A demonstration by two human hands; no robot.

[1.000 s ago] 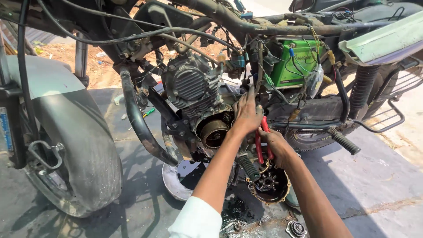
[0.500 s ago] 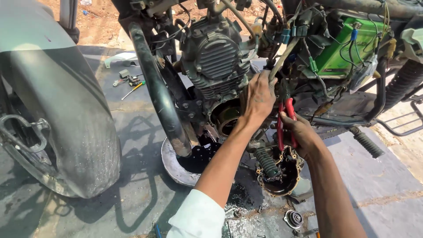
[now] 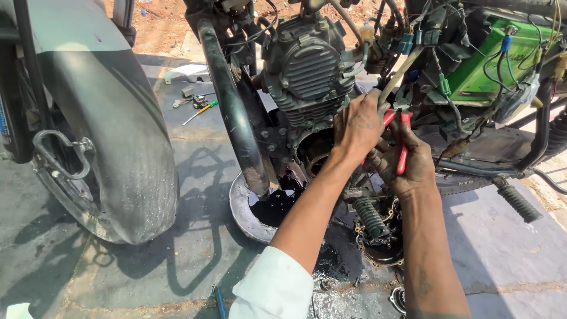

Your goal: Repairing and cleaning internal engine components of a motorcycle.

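While the left hand [image 3: 357, 127] presses against the motorcycle engine [image 3: 307, 71], the right hand [image 3: 407, 165] beside it closes around red-handled pliers [image 3: 403, 145]. Beneath, an oil pan [image 3: 242, 207] rests on oil-stained concrete [image 3: 177, 236], outdoors in sun.

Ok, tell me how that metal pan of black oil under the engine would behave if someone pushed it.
The metal pan looks shallow, so the black oil would probably slosh over its rim when shoved. It seems thin and light, likely to slide easily on the smooth floor. Its rim may be oily, so probably slippery to grip.
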